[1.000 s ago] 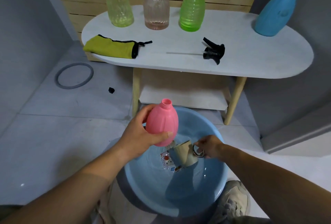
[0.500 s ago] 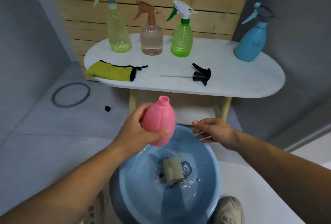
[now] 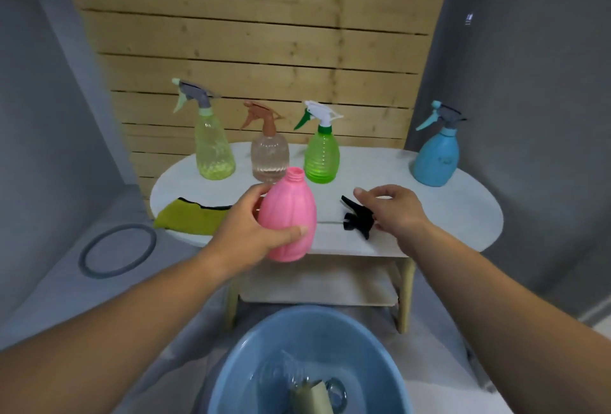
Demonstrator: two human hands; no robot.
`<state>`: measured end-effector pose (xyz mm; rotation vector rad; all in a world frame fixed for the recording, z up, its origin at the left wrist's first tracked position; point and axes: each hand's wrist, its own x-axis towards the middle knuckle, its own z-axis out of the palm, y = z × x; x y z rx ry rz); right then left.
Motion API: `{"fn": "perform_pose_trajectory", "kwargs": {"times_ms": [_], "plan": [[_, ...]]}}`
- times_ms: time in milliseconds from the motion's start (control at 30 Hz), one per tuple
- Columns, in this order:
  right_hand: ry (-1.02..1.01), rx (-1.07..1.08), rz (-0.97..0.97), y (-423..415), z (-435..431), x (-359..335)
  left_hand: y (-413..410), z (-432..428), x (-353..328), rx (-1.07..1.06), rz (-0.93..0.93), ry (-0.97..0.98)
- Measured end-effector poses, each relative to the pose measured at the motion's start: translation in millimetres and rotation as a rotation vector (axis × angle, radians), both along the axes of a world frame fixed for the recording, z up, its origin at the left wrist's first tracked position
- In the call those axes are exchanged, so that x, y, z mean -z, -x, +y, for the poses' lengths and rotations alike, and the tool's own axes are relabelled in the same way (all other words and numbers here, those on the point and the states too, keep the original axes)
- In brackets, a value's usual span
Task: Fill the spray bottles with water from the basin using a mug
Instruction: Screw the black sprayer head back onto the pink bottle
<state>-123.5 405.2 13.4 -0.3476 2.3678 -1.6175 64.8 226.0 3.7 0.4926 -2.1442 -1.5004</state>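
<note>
Four capped spray bottles stand along the far edge of the white table (image 3: pixel 463 212): a yellow-green bottle (image 3: pixel 213 149) towards its left end, a clear bottle (image 3: pixel 269 155) with a brown trigger and a green bottle (image 3: pixel 321 155) at its middle, and a blue bottle (image 3: pixel 436 159) at its right end. We see a faint mark on the blue one, too blurred to read.

Our left hand (image 3: pixel 244 231) grips the pink bottle (image 3: pixel 291 218), thumb and fingers wrapped round its belly. It is held upright and uncapped above the table's near edge.

Our right hand (image 3: pixel 393 212) hangs over the black sprayer head (image 3: pixel 358 218), which lies close to that same edge. Its fingers are loosely bent and not closed round it; whether they touch it, we cannot tell.

A yellow pouch (image 3: pixel 188 218) overhangs the table's near-left rim. Bare tabletop opens between the green and blue bottles and across the right half.

On the floor in front of the table sits the blue basin (image 3: pixel 251 341), with the mug (image 3: pixel 312 397) lying in its water. A grey ring (image 3: pixel 117 250) lies on the floor to the table's left.
</note>
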Motion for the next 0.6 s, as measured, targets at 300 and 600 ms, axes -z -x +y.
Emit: {"fn": "perform_pose_trajectory", "kwargs": {"times_ms": [300,600], "plan": [[-0.197,-0.142,0.108,42,-14,40,34,-19,20,-0.056,-0.001,-0.045],[-0.459,-0.239,0.243,52,-12,38,43,-18,27,-0.045,-0.028,-0.061]]}}
